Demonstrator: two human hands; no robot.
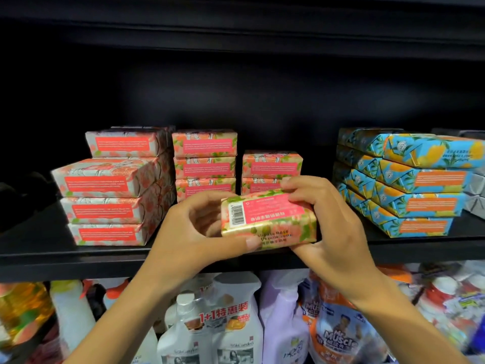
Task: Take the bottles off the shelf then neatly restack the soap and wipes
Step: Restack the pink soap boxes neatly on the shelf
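Note:
Both hands hold one pink floral soap bar [267, 219] just in front of the black shelf [65, 254]. My left hand [194, 232] grips its left end, thumb under the front face. My right hand [325, 219] grips its right end, fingers curled over the top. Behind it stand stacks of the same pink soap: a tall left stack [110, 203], a middle stack [204, 164] and a short stack [271, 166] partly hidden by my hands. Blue and yellow soap packs [409, 179] are stacked at the right.
Below the shelf stands a row of cleaning bottles and refill pouches [231, 324], with a yellow bottle [23, 311] at the left. Grey packs [475, 190] sit at the far right of the shelf. A dark object [23, 195] lies at the shelf's left end.

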